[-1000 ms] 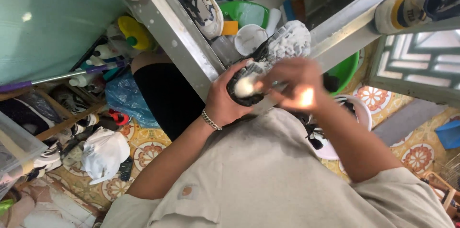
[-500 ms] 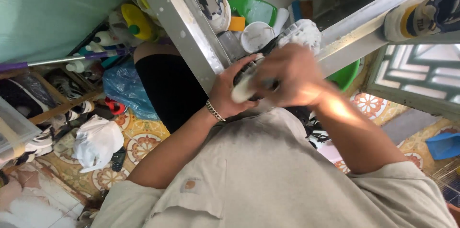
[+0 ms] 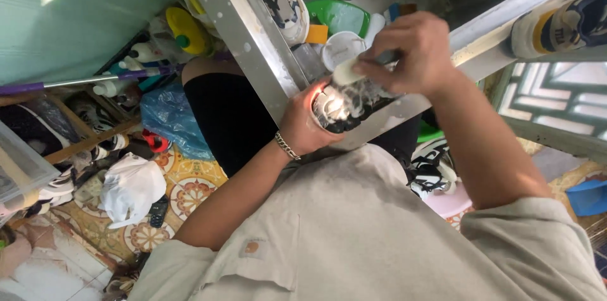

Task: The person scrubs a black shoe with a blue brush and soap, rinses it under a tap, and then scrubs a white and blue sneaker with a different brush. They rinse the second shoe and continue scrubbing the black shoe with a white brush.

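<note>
Lifted since half a second ago, the right hand [image 3: 414, 51] now sits higher over the shoe [image 3: 348, 108], its grip pinched around a small brush [image 3: 346, 72] whose pale head touches the sudsy sole. Below, the left hand [image 3: 303, 127] cups the dark shoe's end, fingers wrapped tight, holding it just in front of the metal counter [image 3: 253, 42] edge.
</note>
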